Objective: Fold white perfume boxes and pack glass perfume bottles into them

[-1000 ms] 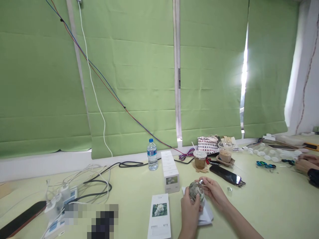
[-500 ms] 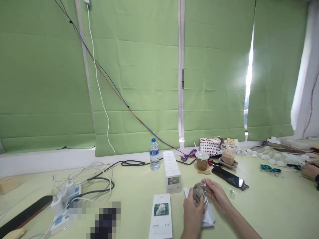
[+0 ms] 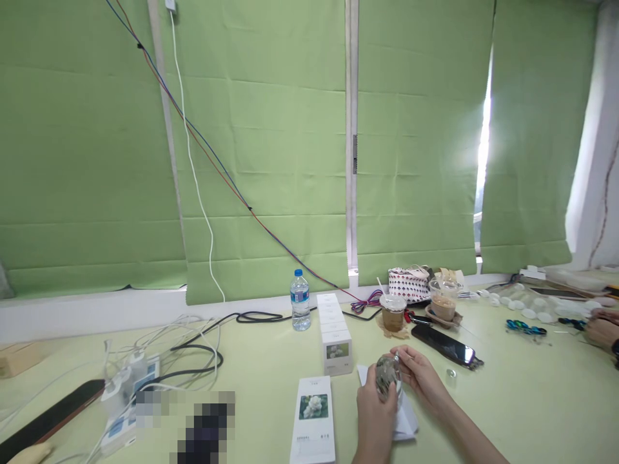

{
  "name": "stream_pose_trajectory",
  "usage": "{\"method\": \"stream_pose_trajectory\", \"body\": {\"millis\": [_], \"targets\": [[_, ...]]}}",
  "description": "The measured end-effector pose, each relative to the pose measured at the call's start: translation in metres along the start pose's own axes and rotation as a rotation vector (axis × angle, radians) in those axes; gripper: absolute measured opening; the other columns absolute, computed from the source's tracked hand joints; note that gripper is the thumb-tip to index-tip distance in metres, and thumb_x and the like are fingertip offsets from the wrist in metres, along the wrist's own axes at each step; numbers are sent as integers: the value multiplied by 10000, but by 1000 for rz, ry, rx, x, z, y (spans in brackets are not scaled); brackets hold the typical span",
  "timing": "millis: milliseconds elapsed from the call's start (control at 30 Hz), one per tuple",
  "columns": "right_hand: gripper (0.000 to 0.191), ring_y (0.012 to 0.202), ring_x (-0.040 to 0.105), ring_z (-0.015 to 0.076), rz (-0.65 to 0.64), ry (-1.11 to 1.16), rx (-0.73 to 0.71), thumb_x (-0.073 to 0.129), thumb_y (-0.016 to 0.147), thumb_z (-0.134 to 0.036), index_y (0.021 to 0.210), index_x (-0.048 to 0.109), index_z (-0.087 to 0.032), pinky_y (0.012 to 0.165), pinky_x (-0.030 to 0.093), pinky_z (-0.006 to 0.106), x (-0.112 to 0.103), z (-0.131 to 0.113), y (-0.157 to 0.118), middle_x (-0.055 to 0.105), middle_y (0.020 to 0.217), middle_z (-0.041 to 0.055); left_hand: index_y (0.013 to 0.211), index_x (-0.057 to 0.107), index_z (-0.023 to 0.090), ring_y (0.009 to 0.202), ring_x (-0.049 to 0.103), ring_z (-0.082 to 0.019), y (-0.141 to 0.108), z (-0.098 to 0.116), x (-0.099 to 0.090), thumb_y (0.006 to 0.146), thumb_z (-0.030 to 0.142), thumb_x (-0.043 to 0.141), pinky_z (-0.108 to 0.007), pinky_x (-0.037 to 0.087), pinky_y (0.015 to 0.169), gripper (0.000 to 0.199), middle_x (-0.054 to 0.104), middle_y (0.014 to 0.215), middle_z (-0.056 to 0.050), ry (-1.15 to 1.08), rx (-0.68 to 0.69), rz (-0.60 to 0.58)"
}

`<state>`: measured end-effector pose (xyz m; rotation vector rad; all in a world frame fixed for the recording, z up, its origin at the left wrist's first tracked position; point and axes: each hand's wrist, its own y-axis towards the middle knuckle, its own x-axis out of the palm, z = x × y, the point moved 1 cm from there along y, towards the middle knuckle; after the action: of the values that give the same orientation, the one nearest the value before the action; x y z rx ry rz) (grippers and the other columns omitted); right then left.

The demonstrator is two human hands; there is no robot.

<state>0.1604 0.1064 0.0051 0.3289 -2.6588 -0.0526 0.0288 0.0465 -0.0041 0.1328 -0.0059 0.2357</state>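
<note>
A clear round glass bottle (image 3: 387, 376) is gripped by my left hand (image 3: 374, 412), whose fingers wrap round its lower left side. At the bottle's upper right, the fingers of my right hand (image 3: 416, 372) are pinched together by its neck; what they hold is too small to make out. Beneath both hands lies a folded white paper (image 3: 405, 422). Left of them, a flat white box (image 3: 313, 422) with a flower picture lies on the table, and a row of white boxes (image 3: 336, 341) stands behind it. A small shiny cap (image 3: 451, 374) rests to the right.
Behind stand a water bottle (image 3: 300, 303) and two drink cups (image 3: 393, 314). A black phone (image 3: 443, 345) lies right of centre. Cables and a power strip (image 3: 120, 425) occupy the left. Another person's hand (image 3: 603, 328) shows at the right edge.
The glass bottle has turned slightly in my left hand. Both hands stay in nearly the same place, and the view has shifted very little.
</note>
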Motion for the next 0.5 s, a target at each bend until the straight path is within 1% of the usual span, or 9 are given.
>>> {"method": "stream_pose_trajectory", "body": {"millis": [133,200,300,400,500], "targets": [[327,749,709,186,-11,-15,-8,779,676,-462,778,632,-187,677,529,261,2,0,-1,753,796,50,1113,626,183,694,651,-233,-2,2,0,704,413,654,-283,474,682,469,706,740,-50,123,65,-28],[335,774,711,202,-7,-29,-24,772,677,-475,781,632,-189,693,533,279,3,0,-2,754,812,56,1140,604,173,702,644,-234,-1,2,-1,728,392,630,-281,464,677,468,702,752,-56,184,75,-29],[349,793,714,230,-3,-58,-56,747,694,-499,798,637,-185,717,543,316,5,-1,-3,757,839,72,1159,577,171,707,633,-232,-2,4,-1,783,343,565,-279,447,653,414,692,792,-68,259,123,-69],[378,819,713,257,32,-118,-75,729,690,-529,811,644,-182,744,551,345,5,-3,-6,762,856,87,1132,566,187,688,615,-217,-6,6,0,809,290,531,-268,428,629,341,671,780,-53,266,160,-102],[429,850,708,286,95,-201,-77,735,647,-563,824,653,-180,756,560,360,0,-4,-9,764,865,96,1068,564,200,652,589,-193,-12,6,3,797,250,551,-250,404,596,277,645,745,-26,244,144,-99]]}}
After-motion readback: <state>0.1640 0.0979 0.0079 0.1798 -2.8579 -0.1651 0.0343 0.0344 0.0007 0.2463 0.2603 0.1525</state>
